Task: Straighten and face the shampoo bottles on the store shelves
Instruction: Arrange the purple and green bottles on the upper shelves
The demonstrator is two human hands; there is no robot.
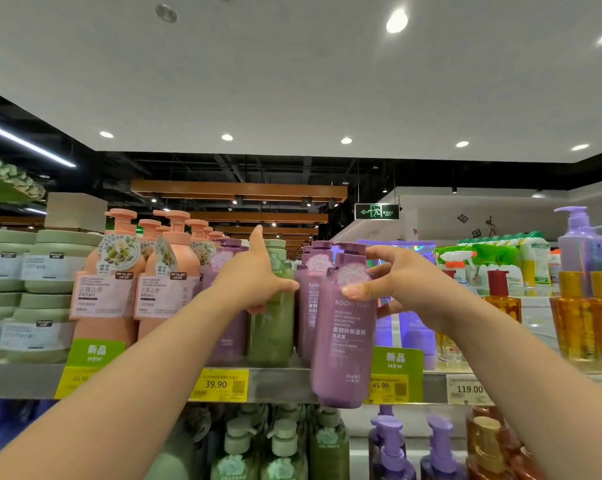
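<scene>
Nearest: right hand [401, 282] grips a purple shampoo bottle [344, 327] by the shoulder, thumb across the front, fingers round the back. Btl is lifted off and hangs in front of the shelf edge [282, 382], base below the lip, tilted a bit, label facing out. So it's mid-move, not yet set back.

Just behind, on the shelf: left hand [258, 275] is closed round a green bottle [272, 327], thumb on the front, index finger sticking up. Green btl stands upright betw purple ones. No label shows on its front; I can't tell whether that's blur or a wrong facing. Prob being turned or steadied.

Progress, my read: early-to-mid. Pink pump bottles [137, 282] to the left stand upright w/ labels forward, look done or fine as is. Purple row behind the held btl looks packed but uneven. Left to do: seat the held purple btl in its row, sort the green one, check amber bottles [583, 323] far right. Lower shelf rows not judged; mostly cut off.
</scene>
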